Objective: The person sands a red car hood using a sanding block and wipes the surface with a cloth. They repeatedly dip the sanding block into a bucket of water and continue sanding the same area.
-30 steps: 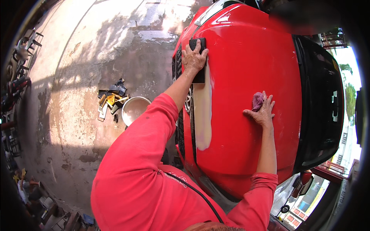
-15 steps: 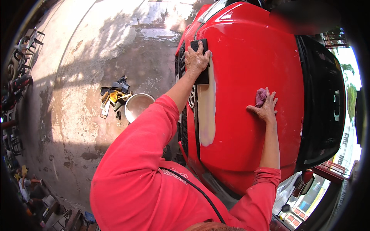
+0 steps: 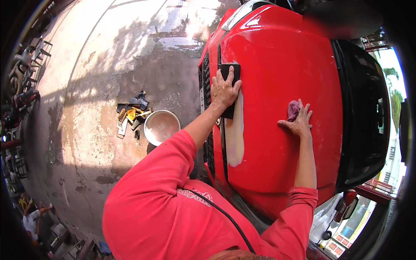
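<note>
A long black sanding block (image 3: 229,112) lies flat along the front edge of a red car bonnet (image 3: 277,160). My left hand (image 3: 223,92) presses on it from above, with thumb and fingers at its sides. Beneath and beyond the block runs a beige strip of filler (image 3: 235,145); the block hides part of it. Farther right, my right hand (image 3: 300,125) rests on the bonnet with fingers spread. A crumpled purple cloth (image 3: 293,111) is tucked between its thumb and fingers.
Left of the car's grille (image 3: 207,82), a round pale basin (image 3: 162,127) stands on the wet concrete floor. Beside it lies a pile of blocks and scrapers (image 3: 131,113). The dark windscreen (image 3: 362,117) borders the bonnet on the right. A person (image 3: 32,221) is at the far lower left.
My left hand has slid the sanding block along the filler strip, toward my body. My right hand and the cloth have stayed in place.
</note>
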The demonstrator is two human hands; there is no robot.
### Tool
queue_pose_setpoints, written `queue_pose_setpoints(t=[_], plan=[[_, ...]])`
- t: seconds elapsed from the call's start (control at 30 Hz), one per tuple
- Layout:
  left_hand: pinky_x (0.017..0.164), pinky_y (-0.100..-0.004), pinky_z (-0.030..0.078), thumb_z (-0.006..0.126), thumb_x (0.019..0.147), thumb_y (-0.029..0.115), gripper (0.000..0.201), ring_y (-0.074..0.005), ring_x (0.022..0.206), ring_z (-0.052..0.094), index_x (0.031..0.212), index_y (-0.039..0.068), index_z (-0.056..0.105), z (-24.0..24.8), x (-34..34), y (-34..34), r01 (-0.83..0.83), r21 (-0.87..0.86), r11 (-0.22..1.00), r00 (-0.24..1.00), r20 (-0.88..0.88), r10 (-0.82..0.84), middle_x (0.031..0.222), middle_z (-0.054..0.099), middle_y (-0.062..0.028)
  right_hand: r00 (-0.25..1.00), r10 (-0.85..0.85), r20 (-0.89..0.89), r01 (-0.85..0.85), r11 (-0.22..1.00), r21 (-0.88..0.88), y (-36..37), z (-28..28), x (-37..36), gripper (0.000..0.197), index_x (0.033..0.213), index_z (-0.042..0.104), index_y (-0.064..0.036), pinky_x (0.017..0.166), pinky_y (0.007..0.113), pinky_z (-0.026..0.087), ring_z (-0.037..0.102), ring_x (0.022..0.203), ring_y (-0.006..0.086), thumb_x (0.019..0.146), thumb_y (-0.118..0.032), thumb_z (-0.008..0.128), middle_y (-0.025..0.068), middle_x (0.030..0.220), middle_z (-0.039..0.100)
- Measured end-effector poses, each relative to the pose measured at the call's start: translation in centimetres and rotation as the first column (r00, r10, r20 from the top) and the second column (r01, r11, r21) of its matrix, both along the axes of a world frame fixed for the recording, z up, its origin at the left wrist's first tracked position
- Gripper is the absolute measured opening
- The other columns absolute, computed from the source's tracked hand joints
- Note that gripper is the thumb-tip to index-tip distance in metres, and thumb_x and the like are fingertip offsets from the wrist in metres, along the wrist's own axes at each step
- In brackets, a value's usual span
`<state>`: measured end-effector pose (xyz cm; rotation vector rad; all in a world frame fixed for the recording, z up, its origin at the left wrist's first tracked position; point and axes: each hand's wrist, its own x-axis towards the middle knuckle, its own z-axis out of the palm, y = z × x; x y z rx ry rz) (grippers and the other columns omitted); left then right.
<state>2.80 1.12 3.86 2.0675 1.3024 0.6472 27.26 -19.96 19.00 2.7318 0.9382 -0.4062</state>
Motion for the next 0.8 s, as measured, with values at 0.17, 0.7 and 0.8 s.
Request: queue_pose_setpoints(t=[0.17,0.7,0.8], plan=[[0.103,-0.0566,0.054,0.063,0.101,0.058,0.076,-0.0493,0.13,0.056,0.167,0.025,0.044,-2.1,-2.1,-1.6,0.164,0.174,0.971,0.986,-0.026,-0.162,0.162,0.041,-0.0362,1.0,-0.02,-0.013,0.02,1.0,-0.012,-0.7,-0.2,0.2,0.172,0.174,0.002,-0.0325,0.117,0.088,0.023,-0.006,0.166,0.0477,0.038,-0.086,0.092,0.0198,0.181,-0.005],[0.1,-0.0546,0.054,0.065,0.099,0.059,0.072,-0.0463,0.125,0.059,0.162,0.028,0.052,-1.2,0.1,3.7,0.104,0.263,0.959,0.988,0.085,-0.13,0.16,0.046,-0.0312,1.0,0.002,-0.03,-0.002,1.0,0.002,-0.1,-0.2,0.3,0.171,0.174,0.0,-0.0329,0.117,0.09,0.02,-0.007,0.165,0.0488,0.04,-0.086,0.092,0.0175,0.181,-0.01],[0.108,-0.0585,0.05,0.054,0.103,0.067,0.074,-0.0523,0.134,0.053,0.165,0.028,0.046,0.3,3.0,11.9,-0.106,0.019,0.994,0.994,-0.009,0.106,0.159,0.046,-0.0304,0.999,0.029,-0.038,-0.029,1.0,0.009,1.1,-0.5,-0.3,0.171,0.174,0.0,-0.0331,0.117,0.09,0.019,-0.007,0.165,0.0492,0.04,-0.084,0.093,0.0167,0.181,-0.011]])
